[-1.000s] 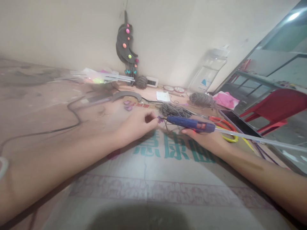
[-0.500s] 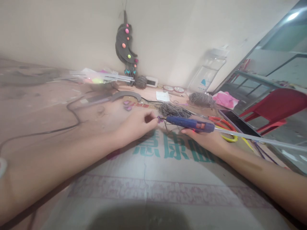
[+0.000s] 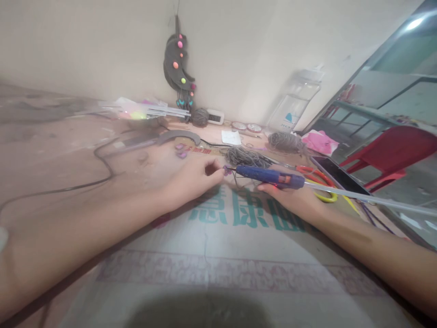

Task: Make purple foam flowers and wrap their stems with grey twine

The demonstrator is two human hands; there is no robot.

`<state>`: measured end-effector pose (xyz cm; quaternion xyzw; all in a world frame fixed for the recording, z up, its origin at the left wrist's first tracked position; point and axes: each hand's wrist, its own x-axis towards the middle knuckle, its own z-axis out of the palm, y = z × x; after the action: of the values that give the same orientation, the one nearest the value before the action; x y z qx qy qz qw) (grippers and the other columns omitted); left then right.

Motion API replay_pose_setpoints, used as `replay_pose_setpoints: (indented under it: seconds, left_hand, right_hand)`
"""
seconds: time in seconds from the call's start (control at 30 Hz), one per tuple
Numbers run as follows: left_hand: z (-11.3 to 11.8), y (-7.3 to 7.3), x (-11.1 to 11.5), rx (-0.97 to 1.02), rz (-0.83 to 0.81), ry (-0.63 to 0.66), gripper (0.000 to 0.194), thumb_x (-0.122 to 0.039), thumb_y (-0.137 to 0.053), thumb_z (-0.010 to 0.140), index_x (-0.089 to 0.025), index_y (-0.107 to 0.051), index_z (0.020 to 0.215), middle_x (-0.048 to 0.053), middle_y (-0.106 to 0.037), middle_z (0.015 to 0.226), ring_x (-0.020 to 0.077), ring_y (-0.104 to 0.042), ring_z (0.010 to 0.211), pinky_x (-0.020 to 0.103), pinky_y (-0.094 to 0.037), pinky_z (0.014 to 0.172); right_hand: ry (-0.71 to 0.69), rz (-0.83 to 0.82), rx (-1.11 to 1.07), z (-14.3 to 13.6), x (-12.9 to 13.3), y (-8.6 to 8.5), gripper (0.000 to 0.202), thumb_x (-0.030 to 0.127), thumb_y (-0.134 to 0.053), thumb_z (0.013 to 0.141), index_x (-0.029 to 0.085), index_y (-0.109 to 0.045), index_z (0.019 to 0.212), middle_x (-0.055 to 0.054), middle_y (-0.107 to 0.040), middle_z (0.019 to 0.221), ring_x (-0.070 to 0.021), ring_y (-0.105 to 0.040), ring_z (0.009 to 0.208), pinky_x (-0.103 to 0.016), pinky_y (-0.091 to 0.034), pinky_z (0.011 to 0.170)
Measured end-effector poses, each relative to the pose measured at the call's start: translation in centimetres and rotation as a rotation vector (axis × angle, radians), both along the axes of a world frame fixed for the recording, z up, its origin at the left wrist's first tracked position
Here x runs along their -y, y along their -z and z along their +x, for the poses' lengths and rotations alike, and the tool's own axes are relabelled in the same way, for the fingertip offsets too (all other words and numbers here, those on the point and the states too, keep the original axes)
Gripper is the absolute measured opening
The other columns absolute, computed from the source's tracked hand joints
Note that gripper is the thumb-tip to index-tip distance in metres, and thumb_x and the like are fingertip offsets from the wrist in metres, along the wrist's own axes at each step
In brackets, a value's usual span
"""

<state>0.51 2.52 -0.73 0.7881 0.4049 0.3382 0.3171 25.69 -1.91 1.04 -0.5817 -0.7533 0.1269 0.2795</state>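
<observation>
My right hand [image 3: 290, 193] is wrapped round a blue hot glue gun [image 3: 262, 174], with a long clear glue stick [image 3: 362, 197] running out of its back end to the right. The gun's nozzle points left and meets a small purple flower-like piece [image 3: 227, 171]. Thumb and forefinger of my left hand [image 3: 201, 175] pinch this piece. Whether the nozzle touches it or stops just short, I cannot tell. A thin dark cord dangles below the nozzle. Just behind the gun lies a heap of grey yarn [image 3: 246, 157]. A few purple bits [image 3: 180, 152] rest beyond my left hand.
Orange-and-yellow scissors [image 3: 321, 182] and a phone [image 3: 337, 175] lie at the right. A water bottle [image 3: 295, 102] stands by the wall, near a grey yarn ball [image 3: 287, 142]. A grey crescent ornament [image 3: 175, 64] hangs there. A black cable [image 3: 68, 188] crosses the left side.
Both hands, the glue gun and the purple piece keep practically the same position. The whole view has shifted very slightly.
</observation>
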Motion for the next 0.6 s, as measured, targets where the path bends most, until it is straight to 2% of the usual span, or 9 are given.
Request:
replay_pose_setpoints:
  seconds: [0.6]
  left_hand:
    - [-0.01, 0.11, -0.29, 0.01, 0.001, -0.009, 0.019, -0.028, -0.051, 0.086, -0.018, -0.056, 0.07, -0.001, -0.061, 0.068, 0.0131, -0.053, 0.064, 0.026, -0.037, 0.059]
  right_hand:
    - [-0.001, 0.004, 0.008, -0.16, -0.04, -0.18, 0.03, 0.046, -0.069, 0.08, 0.023, -0.054, 0.069, 0.002, -0.057, 0.064, -0.0178, -0.056, 0.063, -0.03, -0.042, 0.059]
